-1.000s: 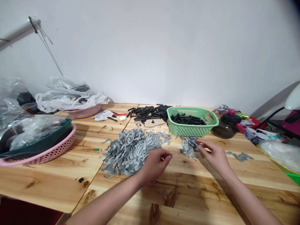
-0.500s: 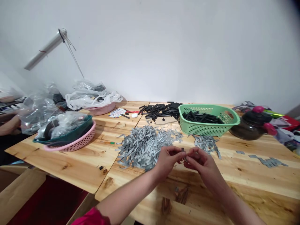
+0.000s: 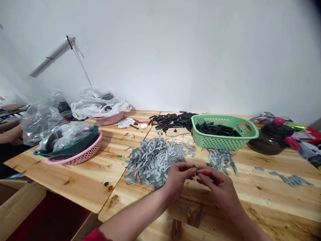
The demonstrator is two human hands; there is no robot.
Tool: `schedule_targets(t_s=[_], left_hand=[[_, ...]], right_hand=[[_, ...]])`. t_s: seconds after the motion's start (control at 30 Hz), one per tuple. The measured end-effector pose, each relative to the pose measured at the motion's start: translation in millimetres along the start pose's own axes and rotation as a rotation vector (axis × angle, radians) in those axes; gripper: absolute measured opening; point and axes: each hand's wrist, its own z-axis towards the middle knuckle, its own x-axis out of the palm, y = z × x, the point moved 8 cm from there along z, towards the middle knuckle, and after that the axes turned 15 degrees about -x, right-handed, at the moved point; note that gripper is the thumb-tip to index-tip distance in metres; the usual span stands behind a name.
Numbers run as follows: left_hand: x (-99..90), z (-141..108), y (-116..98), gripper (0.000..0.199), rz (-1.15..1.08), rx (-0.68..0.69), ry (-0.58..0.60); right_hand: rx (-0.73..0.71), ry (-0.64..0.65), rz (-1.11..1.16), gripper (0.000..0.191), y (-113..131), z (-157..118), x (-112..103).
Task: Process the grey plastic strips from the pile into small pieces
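My left hand (image 3: 179,175) and my right hand (image 3: 215,180) meet fingertip to fingertip above the wooden table (image 3: 220,214). Between their pinched fingers is a small grey strip (image 3: 195,167), mostly covered by the fingers. Just left of my left hand lies a big heap of curled grey strips (image 3: 147,160). Beyond my right hand is a smaller pile of grey strips (image 3: 222,160), in front of a green basket (image 3: 220,142) that holds black sticks (image 3: 215,129).
More black sticks (image 3: 173,119) lie at the back by the wall. A dark glass pot (image 3: 269,137) stands at the right, behind flat grey pieces (image 3: 292,179). At the left are a pink basket (image 3: 87,152) and plastic bags (image 3: 100,107). Another person's hand (image 3: 12,134) shows at the far left.
Both hands still pinch the strip, which now shows less above the fingertips. The fingers have shifted slightly, and the whole view has tilted a little.
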Motion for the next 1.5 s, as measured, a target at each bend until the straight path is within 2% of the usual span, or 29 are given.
schedule_targets(t_s=[0.1, 0.23, 0.5, 0.7, 0.8, 1.0, 1.13, 1.3, 1.5], left_hand=[[4.2, -1.8, -0.2, 0.028, 0.044, -0.012, 0.033], [10.1, -4.4, -3.1, 0.03, 0.123, 0.03, 0.069], [10.5, -3.6, -4.2, 0.024, 0.194, 0.088, 0.054], [10.9, -3.2, -4.4, 0.018, 0.215, 0.137, 0.053], [12.2, -5.7, -6.9, 0.019, 0.24, 0.144, 0.057], [14.8, -9.7, -10.2, 0.022, 0.276, 0.16, 0.076], [13.5, -8.7, -8.3, 0.023, 0.209, 0.135, 0.085], [19.1, -11.0, -9.8, 0.028, 0.212, 0.111, 0.159], [20.4, -12.1, -8.1, 0.033, 0.159, 0.07, 0.203]], right_hand=[[0.02, -0.045, -0.046, 0.025, 2.0, 1.3, -4.4], [0.062, -0.107, 0.019, 0.031, 0.8, 1.2, -8.5], [0.163, -0.063, 0.104, 0.04, -7.1, -3.5, -3.3], [0.107, -0.056, 0.101, 0.032, -1.3, -1.1, -2.2], [0.079, -0.013, 0.052, 0.03, 3.0, 0.1, -0.9], [0.027, -0.014, -0.059, 0.028, 11.1, 1.4, -4.0], [0.001, 0.008, -0.075, 0.025, 15.7, 2.5, -3.1], [0.019, 0.012, -0.1, 0.026, 10.9, 0.5, -7.3], [-0.031, 0.084, -0.105, 0.025, 17.3, -1.0, -1.5]])
